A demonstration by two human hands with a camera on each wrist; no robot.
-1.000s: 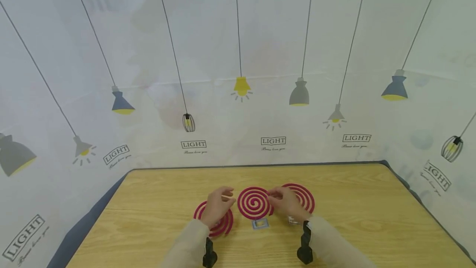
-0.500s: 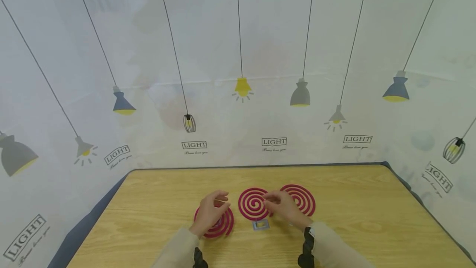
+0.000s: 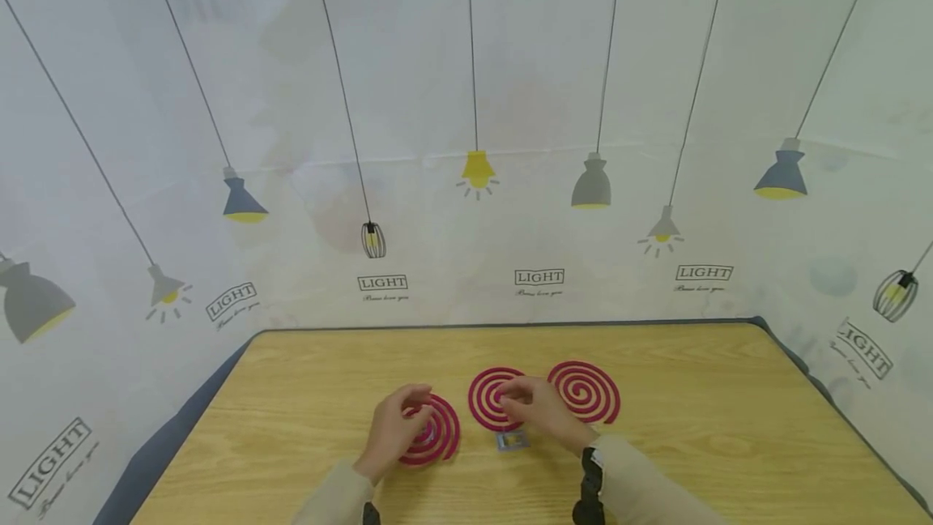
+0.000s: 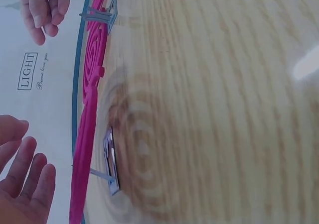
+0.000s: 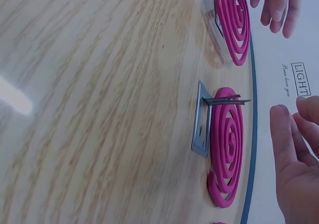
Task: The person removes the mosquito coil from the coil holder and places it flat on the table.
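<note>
Three pink mosquito coils lie across the table in the head view. The left coil (image 3: pixel 443 437) rests raised on a small metal stand (image 4: pixel 111 164), seen in the left wrist view. My left hand (image 3: pixel 396 432) hovers over that coil's left side, fingers loosely bent and holding nothing. The middle coil (image 5: pixel 228 147) lies flat, with an upright-pronged metal stand (image 3: pixel 512 440) just in front of it. Above this coil hangs my right hand (image 3: pixel 538 409), thumb and fingers apart and nothing between them; it covers part of the coil. The right coil (image 3: pixel 585 390) lies beyond it.
A wood-grain table (image 3: pixel 313 379) carries everything, backed by a pale wall cloth (image 3: pixel 430 104) printed with lamps and the word LIGHT. The cloth also rises on both sides. Dark trim (image 3: pixel 408 326) runs along the table's far edge.
Both hands have moved left, the left one also back toward the body. The right hand now covers the middle coil instead of the right one. The coils stay put.
</note>
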